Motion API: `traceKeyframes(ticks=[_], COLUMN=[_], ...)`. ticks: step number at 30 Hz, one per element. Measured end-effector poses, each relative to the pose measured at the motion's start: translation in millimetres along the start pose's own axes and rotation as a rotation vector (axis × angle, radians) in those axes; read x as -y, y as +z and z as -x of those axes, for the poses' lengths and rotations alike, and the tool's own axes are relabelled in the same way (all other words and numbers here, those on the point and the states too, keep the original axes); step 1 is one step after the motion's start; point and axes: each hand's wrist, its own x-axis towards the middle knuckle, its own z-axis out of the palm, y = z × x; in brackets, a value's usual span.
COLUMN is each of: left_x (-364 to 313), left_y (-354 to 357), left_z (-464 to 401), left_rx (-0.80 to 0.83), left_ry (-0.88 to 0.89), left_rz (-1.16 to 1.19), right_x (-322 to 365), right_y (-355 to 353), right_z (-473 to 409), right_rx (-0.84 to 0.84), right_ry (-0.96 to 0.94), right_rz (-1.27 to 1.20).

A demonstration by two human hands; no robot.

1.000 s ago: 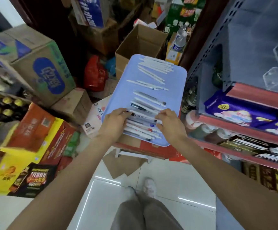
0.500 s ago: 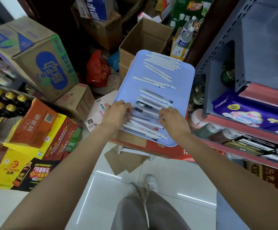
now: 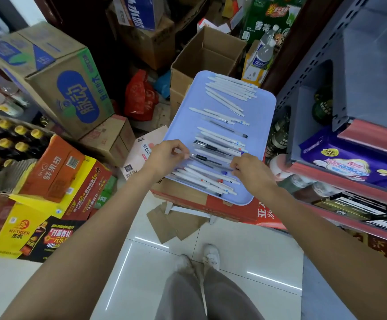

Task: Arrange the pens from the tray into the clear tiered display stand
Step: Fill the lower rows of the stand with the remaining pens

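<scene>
Head view looks down on a pale blue tray that lies across a red carton in a crowded shop aisle. Pens lie in loose rows along the tray: a white bundle at its far end, a few scattered singles past the middle, and a thick cluster of white, clear and black-gripped ones at the near end. Both hands work over that near cluster. The left hand, at the tray's near left edge, has its fingers curled and pinches the tip end of a clear pen with a black grip; the right hand, toward the tray's near right side, is curled over the other end of the same pen and seems to pinch it too, though the fingertips are hidden behind the knuckles. The two hands are apart, joined only by that pen, which sits just above the others. Right of the tray stands a grey metal shelf unit with purple packs on a red-edged shelf. Beyond the tray's far end is an open cardboard box; left of the tray are stacked drink cartons. Below the tray, white floor tiles and the person's white shoes show.
</scene>
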Motion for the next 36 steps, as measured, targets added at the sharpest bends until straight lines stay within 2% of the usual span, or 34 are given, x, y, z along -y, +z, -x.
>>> traceKeyframes(ticks=[3,7,11,14,19,23,30,36], left_x=[-5.3,-14.7,-29.0,-51.9,-101.0,-146.6,-243.0,-318.4], left_y=[2.3,7.8,10.3,6.9,-5.7,-2.6,43.9,109.1], left_z=[6.5,12.7,15.8,16.8,6.0,0.7,-0.3,6.3], left_rx=[-0.073,-0.161,-0.194,-0.152,-0.184,-0.083,-0.21,-0.17], left_ry=[-0.073,-0.255,-0.323,-0.254,-0.096,0.03,0.139,0.275], left_rz=[0.236,0.647,0.842,0.864,0.764,0.697,0.783,0.854], right_x=[-1.1,0.4,5.6,7.7,1.2,-16.8,-58.3,-112.8], right_y=[1.8,-2.7,-11.2,-24.9,-62.9,-92.7,-131.4,-167.7], right_z=[1.8,9.6,21.6,32.1,54.7,72.6,106.3,130.9], right_rx=[-0.022,-0.118,-0.186,-0.231,-0.347,-0.357,-0.364,-0.385], right_ry=[0.02,0.066,0.09,0.108,0.06,0.055,0.011,-0.064], right_rz=[-0.057,-0.305,-0.621,-0.775,-0.823,-1.037,-1.307,-1.428])
